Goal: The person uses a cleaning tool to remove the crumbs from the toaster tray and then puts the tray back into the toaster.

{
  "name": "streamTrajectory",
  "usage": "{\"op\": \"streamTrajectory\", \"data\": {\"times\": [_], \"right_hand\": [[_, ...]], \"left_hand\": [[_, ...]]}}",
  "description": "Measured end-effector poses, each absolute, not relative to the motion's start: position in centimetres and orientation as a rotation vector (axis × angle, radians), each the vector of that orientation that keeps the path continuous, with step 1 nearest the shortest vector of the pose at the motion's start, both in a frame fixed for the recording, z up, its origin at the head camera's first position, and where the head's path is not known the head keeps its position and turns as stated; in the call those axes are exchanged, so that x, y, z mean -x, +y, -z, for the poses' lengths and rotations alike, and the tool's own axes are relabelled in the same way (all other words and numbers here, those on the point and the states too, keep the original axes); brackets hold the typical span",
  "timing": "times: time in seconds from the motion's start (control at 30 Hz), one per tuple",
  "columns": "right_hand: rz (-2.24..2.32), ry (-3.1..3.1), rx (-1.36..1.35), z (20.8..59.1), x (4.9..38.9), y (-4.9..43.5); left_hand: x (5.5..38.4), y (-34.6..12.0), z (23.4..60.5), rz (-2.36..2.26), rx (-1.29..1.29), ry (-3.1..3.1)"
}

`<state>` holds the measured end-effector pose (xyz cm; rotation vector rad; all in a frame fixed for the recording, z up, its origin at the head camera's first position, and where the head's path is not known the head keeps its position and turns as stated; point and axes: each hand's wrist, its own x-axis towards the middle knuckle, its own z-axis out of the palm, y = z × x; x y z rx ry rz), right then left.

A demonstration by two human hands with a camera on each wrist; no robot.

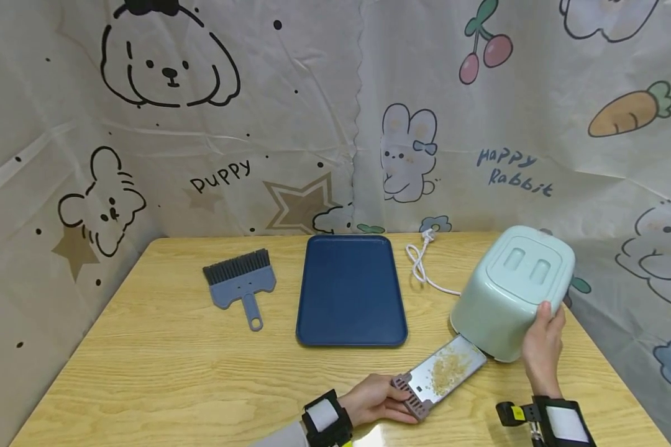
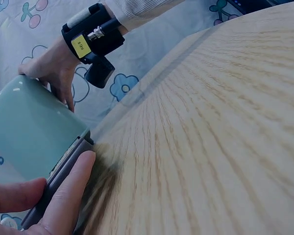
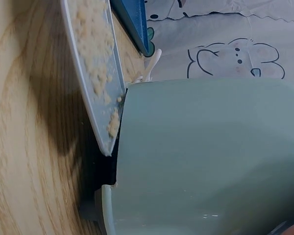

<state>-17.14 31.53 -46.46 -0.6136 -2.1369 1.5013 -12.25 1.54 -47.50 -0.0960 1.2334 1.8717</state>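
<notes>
A mint-green toaster (image 1: 494, 304) with a lid over its top stands at the right of the table, leaning. My right hand (image 1: 543, 347) grips its right side, thumb near the lid's edge. From the toaster's lower front a metal crumb tray (image 1: 423, 376) sticks out, its inner end still at the opening. Tan crumbs (image 1: 450, 370) lie scattered over the tray, also visible close up in the right wrist view. My left hand (image 1: 376, 400) pinches the slotted brown end of the tray between thumb and fingers, low over the table.
A dark blue serving tray (image 1: 351, 292) lies at the table's middle back. Left of it is a grey-blue brush (image 1: 243, 285) with dark bristles. The toaster's white cord and plug (image 1: 419, 264) lie behind it. A printed cloth (image 1: 313, 124) hangs along the table's back.
</notes>
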Motion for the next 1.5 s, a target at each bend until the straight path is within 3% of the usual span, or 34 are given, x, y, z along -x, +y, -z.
{"op": "streamTrajectory", "data": {"times": [0.17, 0.37, 0.6, 0.8, 0.9, 1.27, 1.5], "right_hand": [[-1.515, -2.13, 0.637, 42.4, 15.2, 28.4], [-1.539, -2.155, 0.664, 41.1, 14.7, 27.8], [-1.508, -2.154, 0.693, 49.7, 18.7, 34.2], [-1.424, -2.089, 0.637, 41.6, 15.0, 28.2], [-1.279, -2.039, 0.487, 39.7, 14.2, 26.3], [-0.965, -1.905, -0.053, 38.9, 14.8, 21.1], [-1.305, -2.111, -0.023, 41.0, 15.8, 17.1]], "left_hand": [[12.0, 0.7, 47.4, -1.869, 0.087, 1.244], [12.0, -0.1, 47.2, -1.891, 0.1, 1.243], [12.6, -1.1, 47.2, -1.937, 0.128, 1.289], [13.8, -2.1, 46.8, -2.02, 0.168, 1.356], [14.5, -2.7, 46.5, -2.078, 0.165, 1.352], [16.7, -4.5, 45.3, -2.273, 0.157, 1.276], [17.5, -5.0, 44.6, -2.375, 0.212, 1.239]]}}
